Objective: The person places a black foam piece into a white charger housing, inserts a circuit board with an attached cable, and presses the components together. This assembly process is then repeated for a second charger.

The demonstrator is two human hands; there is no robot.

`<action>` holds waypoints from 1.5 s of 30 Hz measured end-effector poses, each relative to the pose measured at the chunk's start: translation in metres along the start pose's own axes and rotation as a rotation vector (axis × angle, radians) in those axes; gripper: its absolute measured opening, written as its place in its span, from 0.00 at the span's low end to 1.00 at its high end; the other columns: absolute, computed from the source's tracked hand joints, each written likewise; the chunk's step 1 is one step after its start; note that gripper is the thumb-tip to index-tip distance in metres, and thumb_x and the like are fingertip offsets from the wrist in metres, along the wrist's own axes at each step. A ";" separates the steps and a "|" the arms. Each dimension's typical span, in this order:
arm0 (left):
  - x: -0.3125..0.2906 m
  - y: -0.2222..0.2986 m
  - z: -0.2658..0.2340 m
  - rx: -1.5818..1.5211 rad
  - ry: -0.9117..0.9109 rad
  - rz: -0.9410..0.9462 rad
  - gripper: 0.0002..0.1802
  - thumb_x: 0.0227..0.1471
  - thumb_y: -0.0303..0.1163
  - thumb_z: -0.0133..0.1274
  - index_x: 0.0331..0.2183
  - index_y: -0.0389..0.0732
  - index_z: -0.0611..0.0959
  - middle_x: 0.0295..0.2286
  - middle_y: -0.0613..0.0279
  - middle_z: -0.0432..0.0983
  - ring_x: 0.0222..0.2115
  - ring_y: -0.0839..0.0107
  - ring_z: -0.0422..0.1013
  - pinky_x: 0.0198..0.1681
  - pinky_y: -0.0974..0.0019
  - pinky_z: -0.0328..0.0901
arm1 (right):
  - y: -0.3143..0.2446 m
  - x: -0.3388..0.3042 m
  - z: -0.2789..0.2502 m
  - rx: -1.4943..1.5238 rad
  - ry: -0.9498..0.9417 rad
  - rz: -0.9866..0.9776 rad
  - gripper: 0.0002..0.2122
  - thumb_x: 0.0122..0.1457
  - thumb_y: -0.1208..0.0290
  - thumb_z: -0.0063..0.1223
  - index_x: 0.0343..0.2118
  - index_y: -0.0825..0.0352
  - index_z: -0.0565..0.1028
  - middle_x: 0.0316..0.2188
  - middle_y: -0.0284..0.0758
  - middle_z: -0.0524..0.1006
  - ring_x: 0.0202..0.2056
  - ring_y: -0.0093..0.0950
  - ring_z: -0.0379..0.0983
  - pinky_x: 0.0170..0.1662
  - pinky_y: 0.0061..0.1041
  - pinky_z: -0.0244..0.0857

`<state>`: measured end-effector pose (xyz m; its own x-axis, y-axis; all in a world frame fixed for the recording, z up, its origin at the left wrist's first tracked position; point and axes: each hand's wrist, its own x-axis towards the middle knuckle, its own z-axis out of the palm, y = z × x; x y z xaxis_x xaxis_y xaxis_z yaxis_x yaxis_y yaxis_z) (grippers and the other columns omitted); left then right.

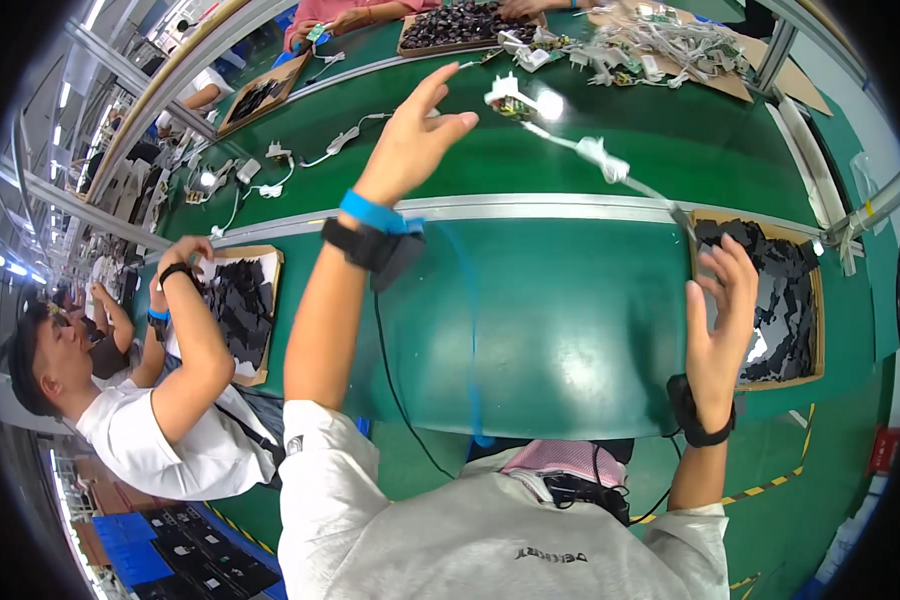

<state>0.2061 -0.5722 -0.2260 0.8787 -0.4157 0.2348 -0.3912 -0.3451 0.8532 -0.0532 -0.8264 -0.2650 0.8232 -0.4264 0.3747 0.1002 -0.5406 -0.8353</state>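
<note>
My left hand (415, 145) reaches over the far green surface, thumb and fingers apart, with nothing visible between them. Just to its right is a white plug with an exposed circuit board (511, 103). From that board a white cable (560, 140) runs to the right through a white block (603, 160), ending in a dark part near the right-hand tray. My right hand (722, 325) hovers at the left edge of a cardboard tray (818, 330) filled with thin black pieces (782, 275). Its fingers are loosely bent and the thumb stands apart; no grip on anything shows.
A metal rail (530, 207) separates my green table (530, 320) from the far surface. White adapters with cables (270, 170) lie far left. At the back are a tray of dark parts (455, 35) and a cable pile (670, 50). A co-worker (160, 420) sits left beside another tray (272, 320).
</note>
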 end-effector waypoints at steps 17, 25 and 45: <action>0.071 -0.092 -0.027 0.341 0.111 -0.126 0.11 0.52 0.29 0.55 0.37 0.40 0.86 0.34 0.54 0.80 0.35 0.68 0.76 0.42 0.65 0.70 | 0.028 -0.043 -0.052 -0.169 -0.269 -0.127 0.11 0.49 0.86 0.55 0.37 0.72 0.74 0.52 0.43 0.69 0.44 0.37 0.73 0.43 0.32 0.70; -0.006 0.033 -0.036 -0.081 0.352 0.300 0.12 0.57 0.24 0.54 0.43 0.32 0.81 0.38 0.58 0.77 0.37 0.73 0.74 0.44 0.71 0.70 | 0.014 -0.030 -0.020 -0.085 -0.471 -0.309 0.15 0.50 0.84 0.56 0.43 0.70 0.74 0.54 0.44 0.67 0.48 0.40 0.71 0.47 0.33 0.68; -0.139 0.075 0.023 -0.707 -0.312 0.424 0.17 0.51 0.19 0.54 0.45 0.37 0.76 0.42 0.50 0.74 0.41 0.59 0.73 0.42 0.58 0.70 | -0.051 -0.019 0.024 0.516 -0.734 -0.131 0.27 0.50 0.80 0.59 0.55 0.67 0.67 0.54 0.44 0.71 0.51 0.39 0.72 0.52 0.33 0.66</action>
<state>0.0482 -0.5594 -0.2056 0.5432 -0.6370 0.5470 -0.3156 0.4488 0.8361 -0.0602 -0.7733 -0.2394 0.9192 0.2806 0.2762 0.3104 -0.0846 -0.9468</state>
